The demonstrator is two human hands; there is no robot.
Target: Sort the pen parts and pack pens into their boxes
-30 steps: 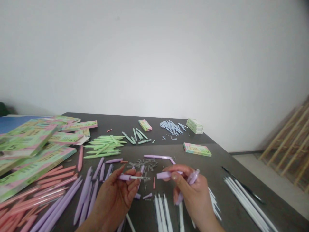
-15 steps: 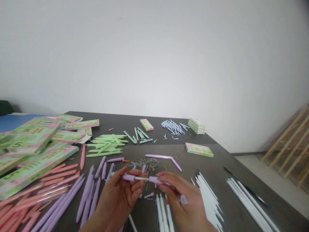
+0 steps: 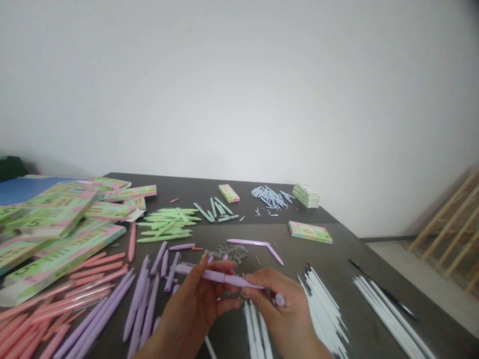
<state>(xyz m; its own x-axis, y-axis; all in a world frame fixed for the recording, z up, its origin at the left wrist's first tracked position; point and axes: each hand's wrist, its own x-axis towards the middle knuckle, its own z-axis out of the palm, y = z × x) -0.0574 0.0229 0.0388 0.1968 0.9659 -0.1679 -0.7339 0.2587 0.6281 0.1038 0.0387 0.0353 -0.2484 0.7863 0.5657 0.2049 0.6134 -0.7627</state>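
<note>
Both my hands hold one lilac pen (image 3: 220, 276) level above the dark table (image 3: 337, 249). My left hand (image 3: 194, 309) pinches its left half between thumb and fingers. My right hand (image 3: 280, 311) grips its right end, and a second lilac piece (image 3: 279, 299) sticks out from under those fingers. Small grey springs (image 3: 232, 252) lie scattered just beyond the pen. White refills (image 3: 254, 329) lie below my hands.
Lilac barrels (image 3: 145, 294) and pink barrels (image 3: 75, 284) lie at the left. Stacked green-pink boxes (image 3: 56, 234) fill the far left. Green pens (image 3: 168, 224), blue parts (image 3: 269, 197), small boxes (image 3: 310, 232) sit farther back. More white refills (image 3: 389, 314) lie right.
The two lilac halves, apart a second ago, have been brought together into one pen. My right hand moved left toward my left hand. The view shifted slightly.
</note>
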